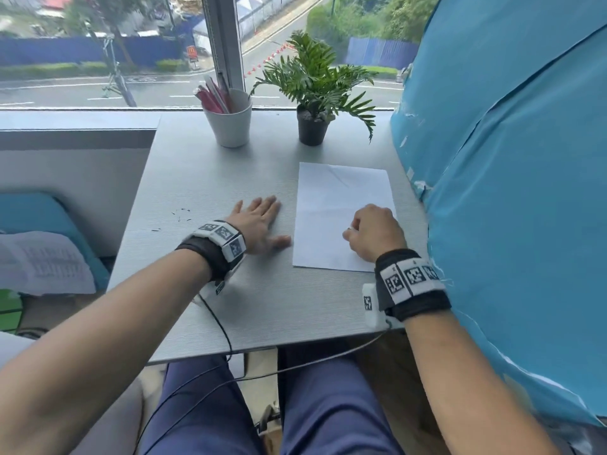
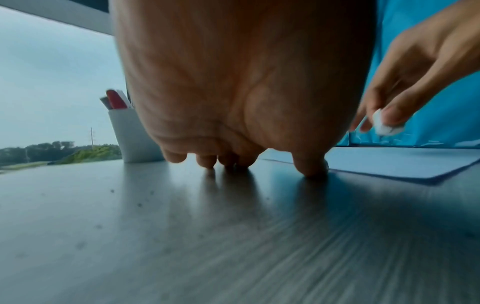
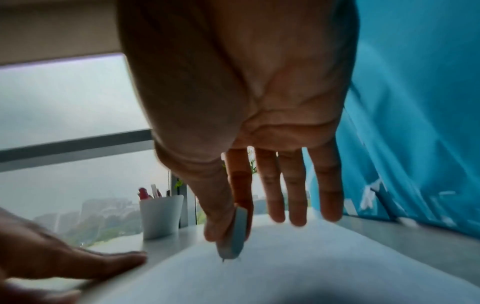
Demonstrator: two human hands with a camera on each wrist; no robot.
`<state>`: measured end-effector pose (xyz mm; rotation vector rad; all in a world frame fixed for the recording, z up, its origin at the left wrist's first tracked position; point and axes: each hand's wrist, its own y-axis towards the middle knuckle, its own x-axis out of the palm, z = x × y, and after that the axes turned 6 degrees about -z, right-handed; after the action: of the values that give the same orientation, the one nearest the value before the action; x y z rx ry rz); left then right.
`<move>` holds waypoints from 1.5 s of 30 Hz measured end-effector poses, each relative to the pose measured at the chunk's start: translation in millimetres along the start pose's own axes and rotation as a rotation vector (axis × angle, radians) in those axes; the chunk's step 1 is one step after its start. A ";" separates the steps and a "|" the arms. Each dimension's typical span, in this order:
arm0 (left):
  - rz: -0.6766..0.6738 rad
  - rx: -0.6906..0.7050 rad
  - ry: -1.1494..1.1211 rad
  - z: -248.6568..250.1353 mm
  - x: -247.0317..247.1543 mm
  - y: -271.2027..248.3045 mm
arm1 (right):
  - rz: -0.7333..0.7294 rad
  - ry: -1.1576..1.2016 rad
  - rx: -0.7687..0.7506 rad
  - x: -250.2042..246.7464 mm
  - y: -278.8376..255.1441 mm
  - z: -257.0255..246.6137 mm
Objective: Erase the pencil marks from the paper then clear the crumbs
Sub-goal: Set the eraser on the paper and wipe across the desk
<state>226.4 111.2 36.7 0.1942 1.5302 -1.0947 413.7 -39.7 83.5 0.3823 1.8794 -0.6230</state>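
1. Head view: your knees and forearms sit nearest the lens at 6 o'clock. Your left hand (image 1: 259,224) lies flat on the table (image 1: 203,178), fingers straight and spread, holding nothing, thumb just beside the left edge of the paper (image 1: 341,192). Your right hand (image 1: 374,231) is curled over the sheet's near-right part; what it pinches is hidden from here. The sheet's long axis runs 6 to 12. I can't make out pencil marks on it. Dark crumbs (image 1: 182,215) lie on the table at 9 o'clock from the left hand, well apart from the paper. A white cup (image 1: 230,126) of pens and a potted plant (image 1: 312,93) stand at 12.

2. Left wrist view: your palm fills the frame, fingertips (image 2: 207,162) touching the tabletop. At 3 o'clock the right hand holds a white eraser (image 2: 384,125) between thumb and fingers above the sheet. Small specks dot the table at 8 o'clock.

3. Right wrist view: thumb and index finger pinch the eraser, its tip at or just off the paper; contact is too blurred to call. The other three fingers hang straight.

4. Judgement: erasing looks close to finished, so crumbs are next. They lie left of both hands, the left hand is far nearer, and it's free. Sweep with it toward 9.
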 end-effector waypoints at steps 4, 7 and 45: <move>-0.083 -0.098 0.113 -1.4 -15.4 -18.2 | -0.158 0.067 -0.006 -8.8 19.2 6.5; 0.021 -0.135 0.112 10.0 -34.8 -17.1 | -0.140 0.079 0.003 -14.1 13.4 20.4; -0.042 0.038 0.221 -48.4 30.5 -91.1 | 0.234 0.076 -0.140 77.2 -52.2 89.2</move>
<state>123.8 82.6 52.0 0.3191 1.7171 -1.1661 424.2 -136.1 -1.5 0.5309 1.9026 -0.3220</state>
